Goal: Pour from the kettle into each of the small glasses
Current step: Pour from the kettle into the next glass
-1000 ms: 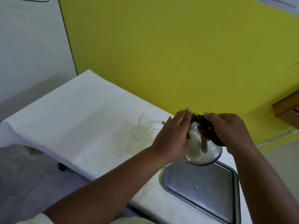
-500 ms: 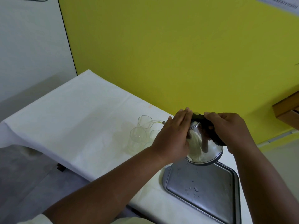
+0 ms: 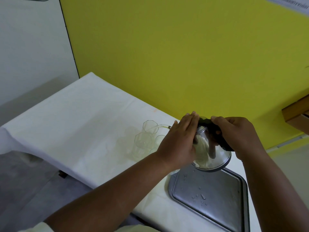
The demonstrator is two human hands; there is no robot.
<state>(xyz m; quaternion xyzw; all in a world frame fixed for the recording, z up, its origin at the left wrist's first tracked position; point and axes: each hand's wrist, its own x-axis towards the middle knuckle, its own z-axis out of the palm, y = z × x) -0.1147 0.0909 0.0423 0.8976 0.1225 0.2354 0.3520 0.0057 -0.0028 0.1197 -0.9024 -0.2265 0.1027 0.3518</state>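
A shiny steel kettle with a black handle is tilted to the left above the table. My right hand grips the handle. My left hand lies flat against the kettle's lid and side. A thin pale-yellow stream runs from the spout into the farthest small glass. A second clear glass stands in front of it, and a third glass is partly hidden behind my left hand.
A wet steel tray lies on the white tablecloth below the kettle. The yellow wall runs right behind the table. A wooden shelf edge juts in at the right. The table's front edge drops to the floor at left.
Almost nothing differs: the kettle stays tilted in both hands and the stream keeps running into the far glass.
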